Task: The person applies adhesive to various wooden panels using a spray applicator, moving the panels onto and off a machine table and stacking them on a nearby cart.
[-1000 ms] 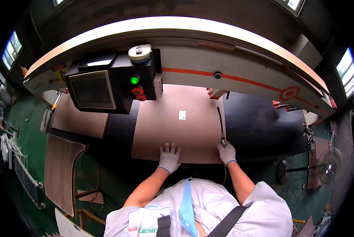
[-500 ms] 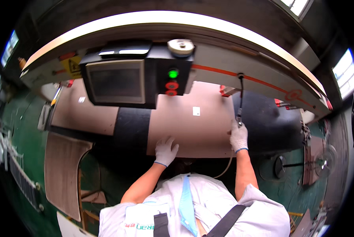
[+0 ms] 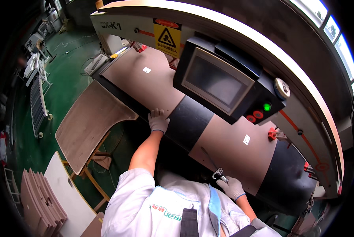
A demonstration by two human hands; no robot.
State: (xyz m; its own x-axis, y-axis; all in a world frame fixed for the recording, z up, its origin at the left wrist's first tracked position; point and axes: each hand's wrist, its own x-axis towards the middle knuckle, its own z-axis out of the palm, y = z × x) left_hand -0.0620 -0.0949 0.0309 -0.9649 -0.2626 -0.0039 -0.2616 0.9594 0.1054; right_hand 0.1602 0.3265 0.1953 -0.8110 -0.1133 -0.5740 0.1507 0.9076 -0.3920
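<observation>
My left hand [image 3: 158, 121], in a white knit glove, lies with its fingers spread at the front edge of the left brown panel [image 3: 135, 85], where the black bed [image 3: 186, 118] begins. In my gloved right hand [image 3: 233, 188] is an air blow gun [image 3: 220, 175], my fingers wrapped round its grip. Its thin nozzle points away from me and to the left, over the near part of the right brown panel [image 3: 240, 156]. A small white label [image 3: 246, 140] sits on that panel, and another label [image 3: 146, 70] on the left one.
Above the bed spans a machine beam [image 3: 145, 37] carrying a control box with a screen [image 3: 216, 81] and a green-lit button [image 3: 267, 107]. Red clamps [image 3: 272, 134] stand along the far side. At left are a curved brown board [image 3: 92, 122], a white board [image 3: 68, 193] and stacked brown pieces [image 3: 40, 203].
My view has swung left. My left hand has moved from the right panel to the left panel. My right hand has brought the air blow gun down near the front edge, nozzle turned leftward.
</observation>
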